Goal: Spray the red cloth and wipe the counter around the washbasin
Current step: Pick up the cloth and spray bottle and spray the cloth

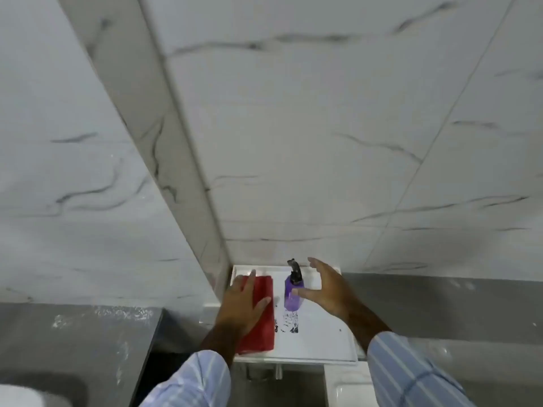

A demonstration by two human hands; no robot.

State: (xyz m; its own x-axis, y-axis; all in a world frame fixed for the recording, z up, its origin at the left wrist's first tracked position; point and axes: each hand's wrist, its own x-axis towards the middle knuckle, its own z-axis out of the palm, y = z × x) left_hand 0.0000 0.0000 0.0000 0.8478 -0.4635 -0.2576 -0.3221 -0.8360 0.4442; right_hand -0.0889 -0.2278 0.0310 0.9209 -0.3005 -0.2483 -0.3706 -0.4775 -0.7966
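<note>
A folded red cloth [263, 292] lies on the left side of a white tray [323, 342]. My left hand [241, 304] rests flat on the cloth, fingers spread. A purple spray bottle [291, 289] with a dark trigger head stands upright in the middle of the tray. My right hand [326, 289] hovers just right of the bottle, fingers and thumb curved wide around it without touching it.
Marbled white tile walls meet in a corner [205, 186] behind the tray. A grey counter [88, 333] lies at lower left with a basin edge [29, 389] at the bottom corner. A white fixture [346, 386] sits below the tray.
</note>
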